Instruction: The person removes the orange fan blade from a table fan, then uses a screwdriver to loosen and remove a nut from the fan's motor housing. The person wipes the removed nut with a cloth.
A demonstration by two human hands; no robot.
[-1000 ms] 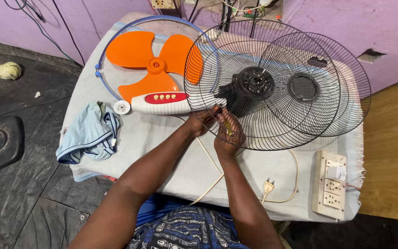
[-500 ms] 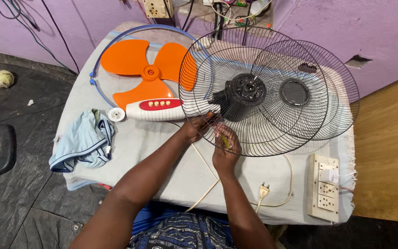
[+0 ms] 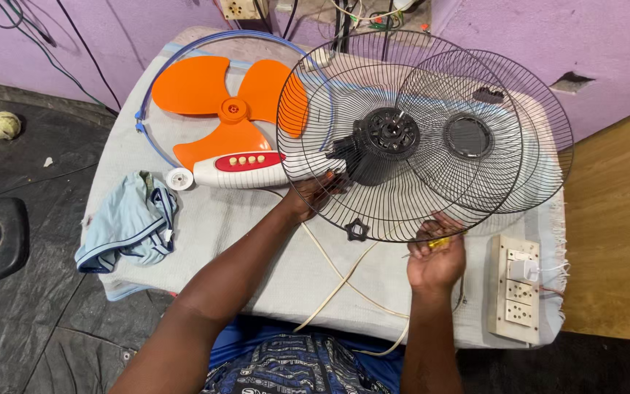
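A black wire rear fan guard (image 3: 308,138) with the black motor (image 3: 380,142) in its middle lies on the cloth-covered table. My left hand (image 3: 313,195) grips the guard's lower left rim beside the motor. My right hand (image 3: 435,257) sits at the guard's near edge, closed on a small yellow-handled tool (image 3: 437,241). A black plastic nut (image 3: 356,230) rests on the cloth between my hands. The front guard (image 3: 519,131) lies overlapped to the right.
An orange fan blade (image 3: 220,95) and a blue rim ring (image 3: 156,82) lie at the far left, with a white-and-red control base (image 3: 246,169). A light blue rag (image 3: 129,222) is at left, a white socket board (image 3: 517,288) at right, a cream cord (image 3: 337,284) in front.
My right hand has moved right, away from the left hand, to the guard's near right edge. The black nut now lies alone on the cloth. The view has shifted slightly.
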